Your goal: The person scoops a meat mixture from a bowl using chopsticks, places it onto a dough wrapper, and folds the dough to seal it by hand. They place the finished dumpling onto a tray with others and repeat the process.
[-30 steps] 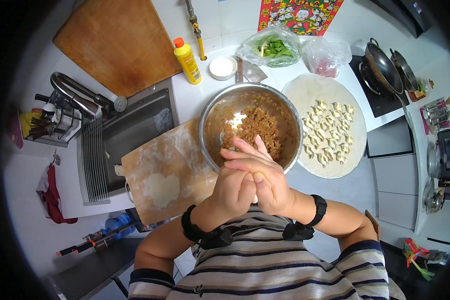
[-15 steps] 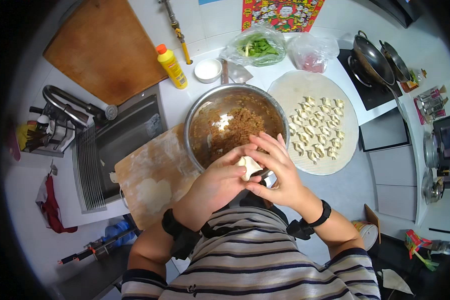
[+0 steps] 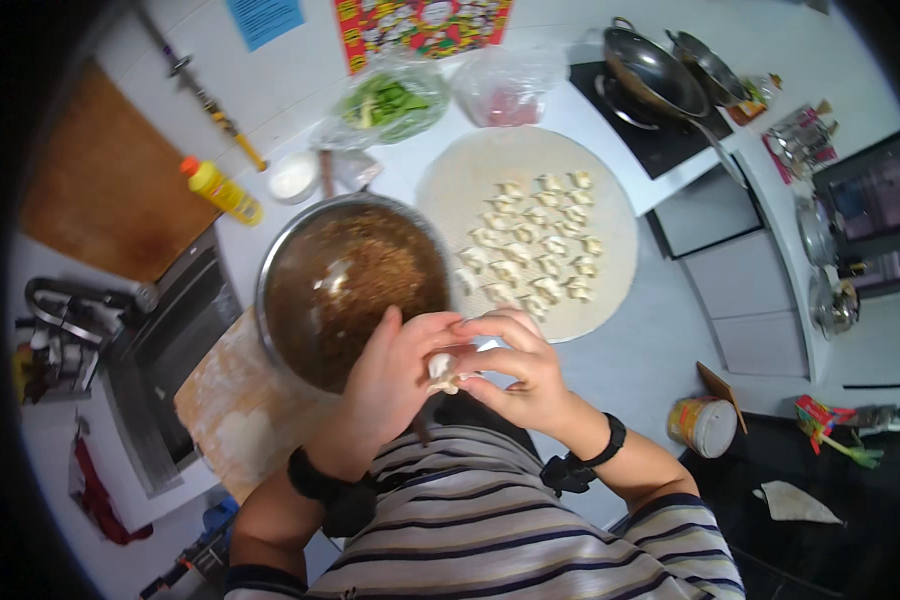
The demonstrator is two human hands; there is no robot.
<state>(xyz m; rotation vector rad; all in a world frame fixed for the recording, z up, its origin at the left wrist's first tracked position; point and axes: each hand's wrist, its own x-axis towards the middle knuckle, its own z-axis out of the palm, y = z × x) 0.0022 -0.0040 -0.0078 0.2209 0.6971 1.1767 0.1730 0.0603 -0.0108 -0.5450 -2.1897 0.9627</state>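
A small white dumpling (image 3: pixel 440 372) is pinched between my two hands, just off the near right rim of a steel bowl. My left hand (image 3: pixel 395 370) closes round its left side, and the thumb and fingers of my right hand (image 3: pixel 515 372) press its right edge. The steel bowl (image 3: pixel 275 300) holds brown minced filling (image 3: pixel 375 270). Right of the bowl lies a round pale mat (image 3: pixel 610 230), where several folded dumplings (image 3: pixel 525 232) sit in loose rows. My fingers hide part of the dumpling.
A floury wooden board (image 3: pixel 220 385) with a flat dough wrapper (image 3: pixel 245 440) lies left of me, beside the sink (image 3: pixel 170 370). Along the back stand a yellow bottle (image 3: pixel 222 190), a white bowl (image 3: pixel 293 178) and bagged greens (image 3: pixel 385 105). Pans (image 3: pixel 655 70) rest on the stove at right.
The view has turned rightward, so the bowl and mat sit farther left. The dumpling's edges look more closed, and my right fingers have come in closer around it.
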